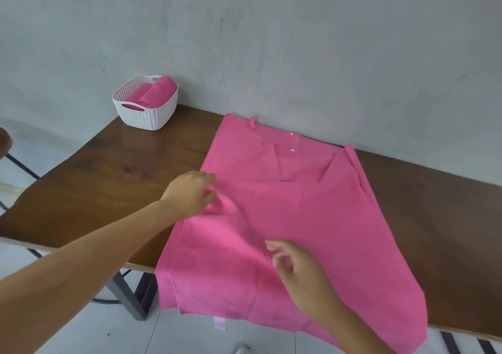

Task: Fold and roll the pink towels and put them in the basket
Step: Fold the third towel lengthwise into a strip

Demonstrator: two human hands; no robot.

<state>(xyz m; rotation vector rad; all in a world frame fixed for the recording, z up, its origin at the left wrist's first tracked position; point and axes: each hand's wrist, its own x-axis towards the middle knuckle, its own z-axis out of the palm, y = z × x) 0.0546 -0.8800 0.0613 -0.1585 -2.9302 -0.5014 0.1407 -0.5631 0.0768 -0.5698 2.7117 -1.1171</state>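
- So, partway through: basket already holds rolled towels, so part of the batch is done.
- Current pink towel lies spread on the table, far edge at the wall, near edge hanging over the front.
- It's only partly folded: far corners are turned in, with loose flaps overlapping in the middle. No roll started.
- My read: it's at an early fold step. Left to do: square up the fold, roll it, carry it to the basket.
- Basket sits at the far left corner of the table, well apart from the spread towel.
- Left hand is at the towel's left edge and looks to pinch a bunched bit of fabric between thumb and fingers. Slight blur.
- Right hand is over the near middle of the towel, fingers loosely curled. Can't tell if it grips or even touches the cloth.
- Hands are apart, one on each side of the towel's middle.
- Counts:
- baskets: 1
- rolls in the basket: 2 visible, any underneath are hidden
- towels on the table: 1 as far as I can tell; the overlapping layers could hide another
- white snaps on it: 2
- hang loop: 1
- label at the near hem: 1
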